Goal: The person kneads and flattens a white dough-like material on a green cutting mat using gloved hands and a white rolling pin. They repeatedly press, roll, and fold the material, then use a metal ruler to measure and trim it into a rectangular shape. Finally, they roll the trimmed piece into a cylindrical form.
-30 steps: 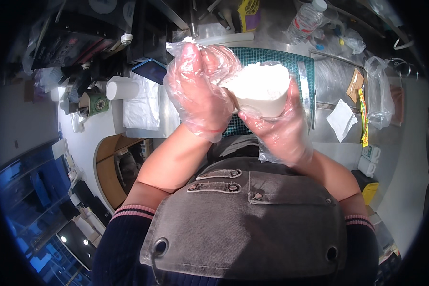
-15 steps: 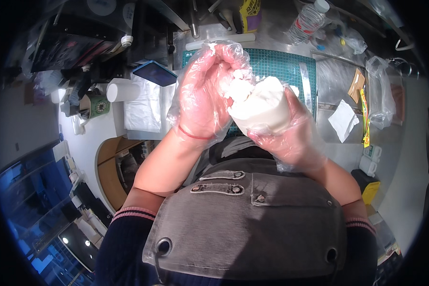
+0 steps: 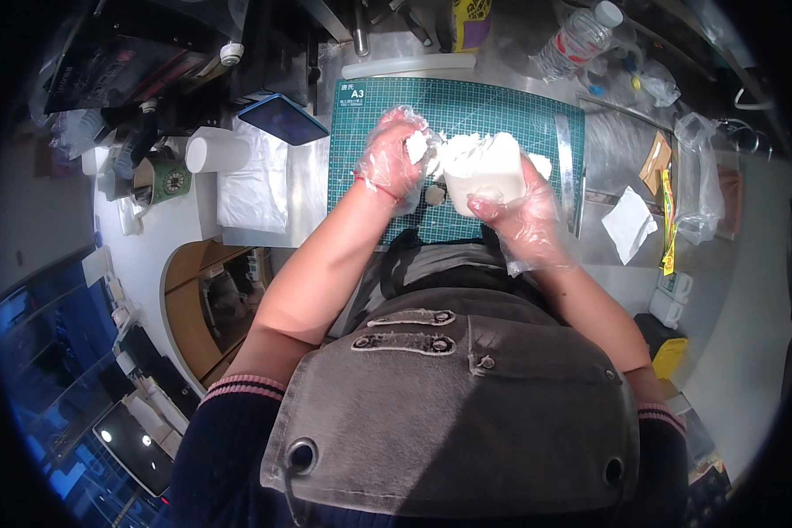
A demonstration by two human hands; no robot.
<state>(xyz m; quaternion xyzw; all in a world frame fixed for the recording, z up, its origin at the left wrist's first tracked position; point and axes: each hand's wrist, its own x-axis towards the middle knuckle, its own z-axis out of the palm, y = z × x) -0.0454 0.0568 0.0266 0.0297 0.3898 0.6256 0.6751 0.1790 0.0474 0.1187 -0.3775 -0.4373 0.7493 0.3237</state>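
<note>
My right hand (image 3: 530,222), in a thin clear plastic glove, grips a white rounded block (image 3: 488,176) from its right side and lower edge. Its side is smooth and its top rough; I cannot tell whether it is solid or a filled tub. Left of it is my left hand (image 3: 394,154), also gloved, with fingers curled round a white crumbly clump (image 3: 416,147). Both hands are over a green cutting mat (image 3: 361,198) with a grid. A small pale lump (image 3: 434,195) rests on the mat between them, and another white piece (image 3: 542,165) shows beyond the block's right side.
A steel ruler (image 3: 564,167) lies along the mat's right side, a pale rod (image 3: 409,66) behind it. At left are a phone (image 3: 283,121), white plastic sheeting (image 3: 253,189) and a white cup (image 3: 218,151). A water bottle (image 3: 581,40) and white paper (image 3: 629,222) are at right.
My hands have come down closer to the mat and farther from me. The left one has curled from a cupped palm round the white clump and drawn slightly away from the block.
</note>
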